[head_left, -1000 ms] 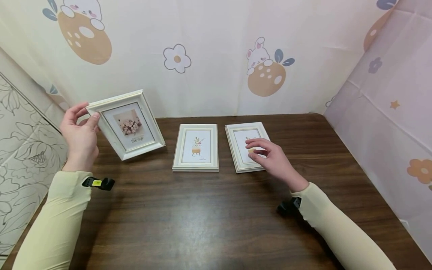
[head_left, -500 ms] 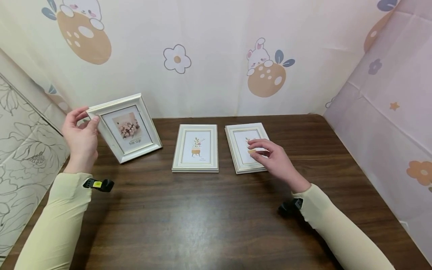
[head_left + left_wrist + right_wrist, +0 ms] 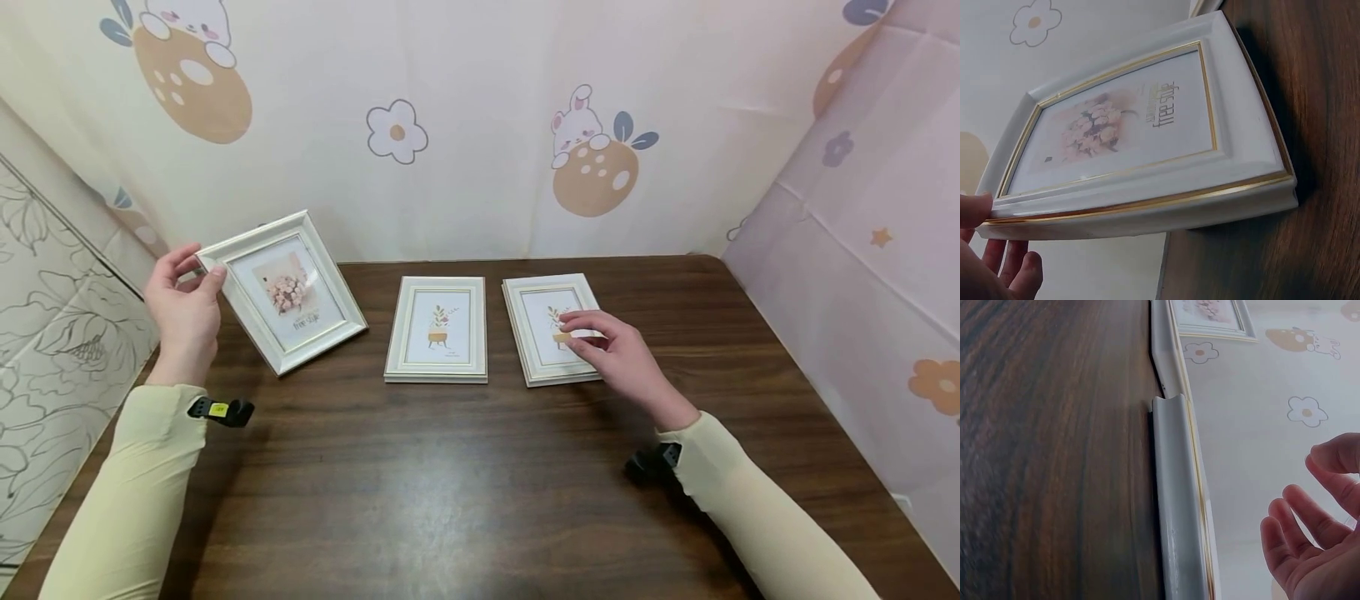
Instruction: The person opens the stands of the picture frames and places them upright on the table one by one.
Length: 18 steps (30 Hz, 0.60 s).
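Note:
My left hand pinches the upper left corner of a white picture frame with gold trim, thumb on the front and fingers behind. This frame is tilted, with its lower edge close over the table, and shows a pink bouquet and the words "free style" in the left wrist view. My right hand hovers with loosely curled fingers over another white picture frame, covering part of its plant print. Nothing is between its fingers. A third picture frame with a similar print lies flat in the middle.
The brown wooden table stretches toward me and to the right. Behind it hangs a pale curtain with bunnies and flowers; a similar curtain closes the right side. Line-drawn flowers cover the panel on the left.
The frame in my left hand has come down slightly, its lower corner closer to the table. My right hand has shifted slightly right; the two flat frames stay put.

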### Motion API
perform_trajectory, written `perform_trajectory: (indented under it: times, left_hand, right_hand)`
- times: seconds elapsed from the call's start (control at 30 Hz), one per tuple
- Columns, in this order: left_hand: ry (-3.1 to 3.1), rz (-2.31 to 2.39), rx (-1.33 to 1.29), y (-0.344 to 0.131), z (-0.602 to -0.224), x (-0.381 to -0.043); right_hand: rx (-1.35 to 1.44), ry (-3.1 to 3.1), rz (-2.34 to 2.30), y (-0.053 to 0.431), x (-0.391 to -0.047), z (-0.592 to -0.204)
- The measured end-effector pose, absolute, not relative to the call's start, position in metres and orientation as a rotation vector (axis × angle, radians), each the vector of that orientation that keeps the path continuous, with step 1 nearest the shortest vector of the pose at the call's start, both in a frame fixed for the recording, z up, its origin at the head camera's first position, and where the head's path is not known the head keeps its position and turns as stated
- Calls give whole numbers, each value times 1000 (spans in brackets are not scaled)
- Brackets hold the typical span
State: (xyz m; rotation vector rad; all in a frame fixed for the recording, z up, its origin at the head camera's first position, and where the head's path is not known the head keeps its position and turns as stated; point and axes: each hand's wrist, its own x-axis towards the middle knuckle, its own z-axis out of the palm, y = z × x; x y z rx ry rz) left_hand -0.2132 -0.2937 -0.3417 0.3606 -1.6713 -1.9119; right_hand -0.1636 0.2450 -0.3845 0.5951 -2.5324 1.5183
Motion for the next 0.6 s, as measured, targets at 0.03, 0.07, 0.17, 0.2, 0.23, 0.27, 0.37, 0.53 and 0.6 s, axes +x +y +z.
perform_trajectory:
  times: [0.03, 0.07, 0.17, 0.2, 0.23, 0.27, 0.37, 0.53, 0.6]
  left_hand:
    - [-1674, -1905, 370, -294, -343, -213]
    - [-1681, -1899, 379, -295, -344, -212]
    - [-1700, -1879, 382, -296, -345, -212]
    - [-1706, -1876, 379, -296, -345, -212]
    - [-1709, -1875, 376, -297, -345, -213]
    - [-1709, -1874, 373, -297, -345, -213]
    - [-1693, -1882, 359, -296, -345, -212]
    - [-1656, -1880, 323, -295, -343, -211]
    - [-1666, -1840, 320, -295, -342, -211]
  right_hand:
    - [591, -2540, 1509, 246, -164, -384]
    - [585, -2550, 1498, 247, -164, -384]
    - [551, -2589, 1456, 249, -165, -383]
    - [541, -2598, 1449, 250, -165, -382]
    - [533, -2608, 1439, 251, -165, -382]
    - [524, -2620, 1428, 251, -165, -381]
    - [505, -2650, 1404, 252, -165, -381]
    - [464, -2685, 1364, 254, -165, -378]
    - [452, -2687, 1355, 255, -165, -377]
